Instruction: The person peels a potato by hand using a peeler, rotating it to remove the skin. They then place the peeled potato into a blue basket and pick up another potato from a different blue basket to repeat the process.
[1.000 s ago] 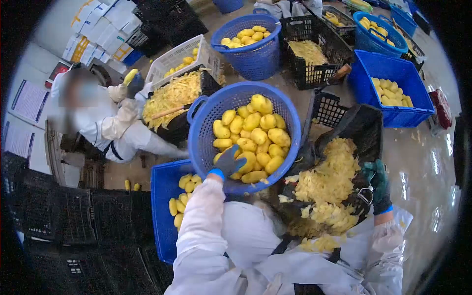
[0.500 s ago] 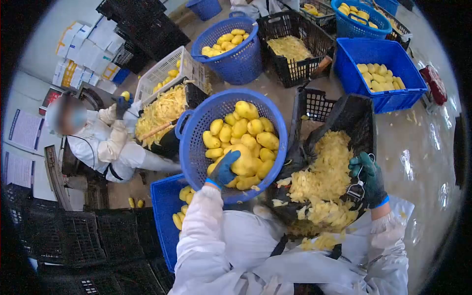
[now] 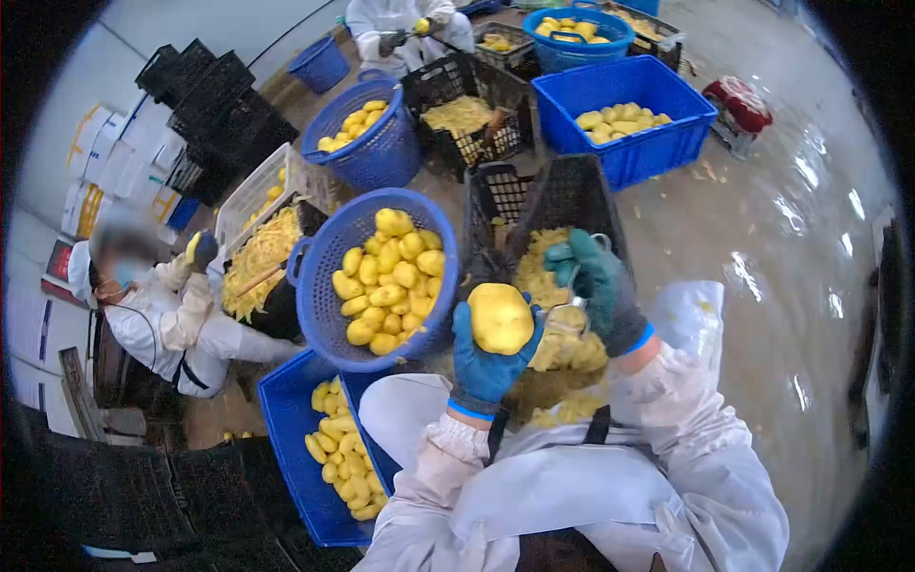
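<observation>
In my left hand (image 3: 479,377), gloved in blue, rests a large yellow potato (image 3: 501,318), its smooth face turned up. My right hand (image 3: 596,281), in a dark green glove, is closed around a metal peeler (image 3: 566,319), whose head is just right of the potato. Beneath both hands lies a heap of pale peelings (image 3: 541,267), spilling from a black crate (image 3: 581,195) between my legs. On my left stands a round blue basket (image 3: 307,329) filled with unpeeled potatoes (image 3: 386,291).
A rectangular blue bin (image 3: 286,448) with peeled potatoes is at my left knee. Another blue bin (image 3: 648,162) stands ahead right, near a red-topped object (image 3: 739,105). A person (image 3: 162,324) sits at left beside a peelings crate; another person (image 3: 410,38) works at the back.
My left hand has lifted a potato out of the round basket and brought it over the peelings. My right hand has moved left with the peeler, close to the potato. The view has shifted.
</observation>
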{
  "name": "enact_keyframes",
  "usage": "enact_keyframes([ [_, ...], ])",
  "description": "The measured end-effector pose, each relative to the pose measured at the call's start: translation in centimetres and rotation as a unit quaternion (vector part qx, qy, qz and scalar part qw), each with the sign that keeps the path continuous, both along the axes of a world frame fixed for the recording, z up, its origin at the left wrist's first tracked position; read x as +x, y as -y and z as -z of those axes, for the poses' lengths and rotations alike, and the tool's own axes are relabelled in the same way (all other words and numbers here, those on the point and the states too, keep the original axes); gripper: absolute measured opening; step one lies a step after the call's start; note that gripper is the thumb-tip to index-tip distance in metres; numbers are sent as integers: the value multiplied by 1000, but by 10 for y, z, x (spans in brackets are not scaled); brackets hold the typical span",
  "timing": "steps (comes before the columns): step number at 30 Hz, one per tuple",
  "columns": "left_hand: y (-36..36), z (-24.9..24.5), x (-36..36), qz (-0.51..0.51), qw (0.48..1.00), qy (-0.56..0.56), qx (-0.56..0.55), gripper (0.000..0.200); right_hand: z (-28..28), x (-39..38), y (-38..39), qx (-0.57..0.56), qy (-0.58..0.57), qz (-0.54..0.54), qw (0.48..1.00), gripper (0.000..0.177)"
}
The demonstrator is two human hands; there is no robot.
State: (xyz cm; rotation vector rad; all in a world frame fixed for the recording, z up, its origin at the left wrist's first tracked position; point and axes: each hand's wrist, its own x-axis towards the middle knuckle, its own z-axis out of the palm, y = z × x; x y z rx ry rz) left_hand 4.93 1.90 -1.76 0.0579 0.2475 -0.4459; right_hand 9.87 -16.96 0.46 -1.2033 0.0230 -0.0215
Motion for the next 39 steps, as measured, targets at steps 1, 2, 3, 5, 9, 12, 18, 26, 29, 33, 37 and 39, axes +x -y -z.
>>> enact_keyframes([
  [1, 4, 3, -7, 18, 1000, 6, 24, 55, -6, -9, -5, 26, -5, -23, 999, 34],
  [2, 9, 7, -12, 25, 998, 22, 54, 53, -11, -16, -10, 54, -9, -48, 997, 35],
  [3, 14, 12, -15, 30, 995, 40, 85, 51, -11, -21, -15, 65, -17, -67, 996, 34],
  [5, 26, -1, -31, -4, 982, 109, 154, 49, -15, -31, -28, 115, -22, -106, 987, 31],
  [9, 40, -24, -50, -51, 983, 77, 159, 67, 5, -21, -29, 37, 22, -61, 997, 29],
  [12, 51, -33, -55, -103, 946, 89, 293, 67, 2, -1, -3, 92, -18, 93, 991, 30],
  [18, 56, -57, -59, -117, 919, 110, 361, 63, -15, -35, -25, 62, 6, -8, 998, 28],
  [26, 51, -42, -50, -97, 899, 186, 386, 56, 24, -24, -13, -80, 152, 27, 985, 26],
  [29, 58, -39, -56, -153, 718, 267, 624, 55, 13, -5, 8, 122, -34, 90, 988, 23],
  [33, 64, -48, -51, -134, 800, 208, 547, 51, -6, -29, -8, 133, -19, -31, 990, 26],
  [37, 62, -38, -48, -127, 818, 178, 533, 51, 20, -1, 8, 71, 48, 72, 994, 29],
  [39, 64, -53, -47, -135, 906, 102, 387, 50, 21, 11, 21, 109, 14, 126, 986, 29],
])
